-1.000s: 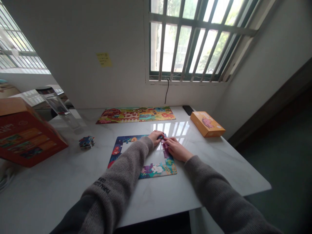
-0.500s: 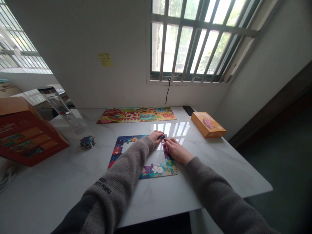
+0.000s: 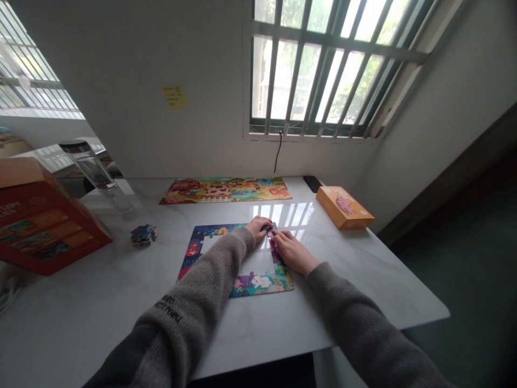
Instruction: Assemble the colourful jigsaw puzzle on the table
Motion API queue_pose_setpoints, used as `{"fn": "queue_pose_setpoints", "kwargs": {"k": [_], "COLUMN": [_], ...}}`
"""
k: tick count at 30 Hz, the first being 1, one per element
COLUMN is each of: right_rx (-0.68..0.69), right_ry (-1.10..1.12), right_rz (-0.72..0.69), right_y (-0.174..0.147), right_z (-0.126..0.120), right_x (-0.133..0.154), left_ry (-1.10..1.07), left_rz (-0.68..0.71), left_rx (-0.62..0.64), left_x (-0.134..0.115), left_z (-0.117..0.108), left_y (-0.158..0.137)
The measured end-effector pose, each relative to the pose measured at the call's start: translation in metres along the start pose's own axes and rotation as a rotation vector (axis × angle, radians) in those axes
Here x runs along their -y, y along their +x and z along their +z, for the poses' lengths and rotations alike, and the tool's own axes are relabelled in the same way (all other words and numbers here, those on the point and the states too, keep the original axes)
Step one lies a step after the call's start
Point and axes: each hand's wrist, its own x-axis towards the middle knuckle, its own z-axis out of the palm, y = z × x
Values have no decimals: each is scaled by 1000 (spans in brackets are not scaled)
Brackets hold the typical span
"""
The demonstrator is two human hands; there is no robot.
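Observation:
A jigsaw puzzle border [image 3: 262, 281] lies on the white marbled table, with a white rabbit at its lower right and bare tabletop inside the ring. My left hand [image 3: 259, 228] is at the border's upper right corner, fingers curled down on a dark puzzle piece [image 3: 267, 228]. Just to its right, my right hand [image 3: 294, 252] has its fingers pinched on a purple puzzle piece [image 3: 274, 246] in the right side of the border. The fingers partly cover both pieces, and my left sleeve hides the lower left part of the puzzle.
A stack of loose puzzle pieces [image 3: 143, 235] sits left of the border. Behind lies a long assembled farm puzzle [image 3: 226, 191]. An orange box [image 3: 344, 207] and a black phone [image 3: 312, 184] are at right. A red box [image 3: 52, 231] and a clear bottle [image 3: 91, 167] stand at left.
The view has shifted very slightly. Both hands stay at the upper right corner of the border, with barely any visible movement of the fingers.

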Motion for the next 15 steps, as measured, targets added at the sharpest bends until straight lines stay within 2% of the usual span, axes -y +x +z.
{"fn": "queue_pose_setpoints", "kwargs": {"k": [10,15], "right_rx": [68,39], "right_ry": [-33,-36], "right_rz": [21,52], "right_y": [14,7], "right_z": [-5,2], "right_x": [4,3], "left_ry": [-10,-2], "left_rz": [1,5], "left_rx": [-21,3], "left_x": [-1,-1], "left_z": [0,0], "left_y": [-6,-4]}}
